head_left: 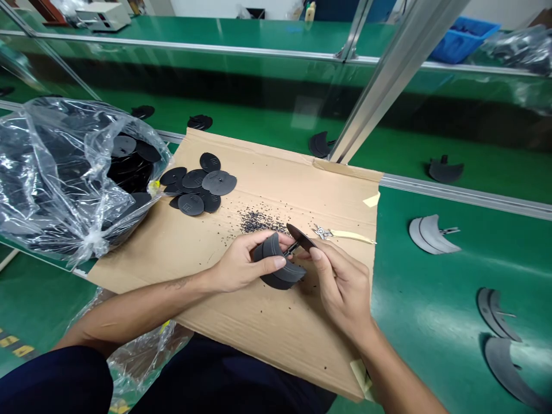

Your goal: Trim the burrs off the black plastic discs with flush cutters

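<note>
My left hand [241, 259] is closed around a black curved plastic part [280, 270] with a short stem, held above the cardboard sheet [241, 305]. Between thumb and fingers, my right hand [340, 279] grips a thin black plastic disc [301, 237], turned nearly edge-on. The stem of the curved part points at the disc and seems to meet it; the exact contact is hard to make out. Behind my hands lie a scatter of small black plastic bits [261, 221] and a pair of nippers [340, 233] with pale yellow handles.
Several black discs [192, 183] lie in a pile at the cardboard's left, beside a clear plastic bag [77, 178] full of more. Curved parts [431, 234] are spaced along the green surface to the right. An aluminium post [383, 86] rises behind the cardboard.
</note>
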### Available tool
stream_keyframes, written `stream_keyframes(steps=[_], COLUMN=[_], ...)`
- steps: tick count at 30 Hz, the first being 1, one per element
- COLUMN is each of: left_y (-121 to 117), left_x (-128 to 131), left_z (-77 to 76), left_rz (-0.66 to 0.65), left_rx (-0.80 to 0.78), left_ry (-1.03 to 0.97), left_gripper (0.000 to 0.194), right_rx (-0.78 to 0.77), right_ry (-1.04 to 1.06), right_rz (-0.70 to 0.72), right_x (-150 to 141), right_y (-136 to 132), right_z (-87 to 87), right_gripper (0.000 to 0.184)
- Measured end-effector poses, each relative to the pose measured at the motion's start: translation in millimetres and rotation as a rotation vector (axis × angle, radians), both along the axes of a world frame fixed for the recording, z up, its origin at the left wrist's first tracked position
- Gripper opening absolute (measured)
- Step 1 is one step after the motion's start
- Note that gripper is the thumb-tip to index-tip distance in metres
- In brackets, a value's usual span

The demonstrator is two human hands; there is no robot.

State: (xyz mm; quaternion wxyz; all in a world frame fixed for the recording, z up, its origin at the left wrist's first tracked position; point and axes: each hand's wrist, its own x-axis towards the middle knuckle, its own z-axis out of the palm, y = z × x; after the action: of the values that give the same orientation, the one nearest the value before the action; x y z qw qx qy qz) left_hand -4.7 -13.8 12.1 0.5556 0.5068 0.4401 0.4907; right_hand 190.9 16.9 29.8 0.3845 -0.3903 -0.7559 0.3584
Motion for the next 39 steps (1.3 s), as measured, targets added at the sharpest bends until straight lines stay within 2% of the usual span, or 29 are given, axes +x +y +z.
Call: stream_keyframes(steps=[9,21,32,39], left_y=[0.2,-1.4,-0.2,0.6], left_x=[-2.2,-3.9,-4.4,-1.5], left_z=[-0.7,-0.2,0.7,-3.8], left_rz=[-0.028,-0.035,-0.051,-0.044], left_rx=[0.019,0.036,0.037,-0.004], left_ry=[-0.034,0.023,-0.001,-0.012], left_gripper=[0.033,0.04,0.041,0.046], right_rx=[0.118,-0.119,-0.125,-0.079], right_ry=[0.035,0.111,0.102,0.078], right_rz=[-0.012,0.004,0.001,-0.018], right_x=[1.7,0.1,-0.3,0.2], right_y=[-0.7,3.2,3.5,4.4], right_z=[-1.2,-0.8,-1.4,-1.2], right_gripper=[0.027,0.03,0.031,0.028])
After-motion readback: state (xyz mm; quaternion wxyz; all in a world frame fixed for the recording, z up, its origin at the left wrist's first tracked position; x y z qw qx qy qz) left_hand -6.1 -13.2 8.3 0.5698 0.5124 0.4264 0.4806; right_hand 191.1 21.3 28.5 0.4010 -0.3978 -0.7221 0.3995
